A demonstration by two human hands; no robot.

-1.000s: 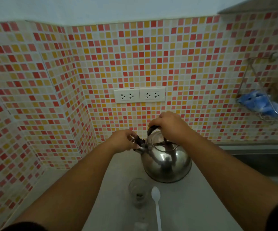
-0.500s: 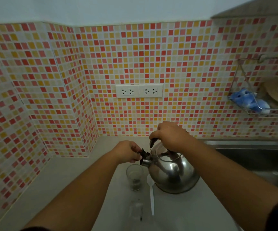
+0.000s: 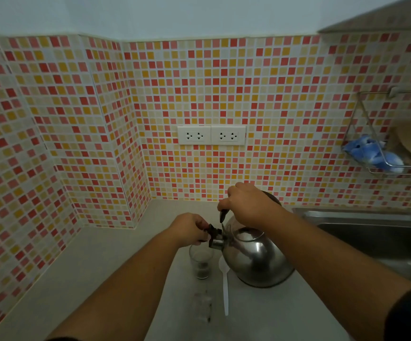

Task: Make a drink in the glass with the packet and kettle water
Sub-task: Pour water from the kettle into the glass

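Kettle [image 3: 256, 262] tilted over glass [image 3: 201, 263] (dark powder inside), right hand [image 3: 248, 205] gripping handle

No readable text or labels.

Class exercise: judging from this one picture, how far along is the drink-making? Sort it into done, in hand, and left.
Done: dark powder lies in the bottom of the glass, and the clear packet lies on the counter.
In hand: the right hand grips the kettle handle; the left hand works the spout cap above the glass.
Left: no water is visible in the glass; the white spoon lies unused.
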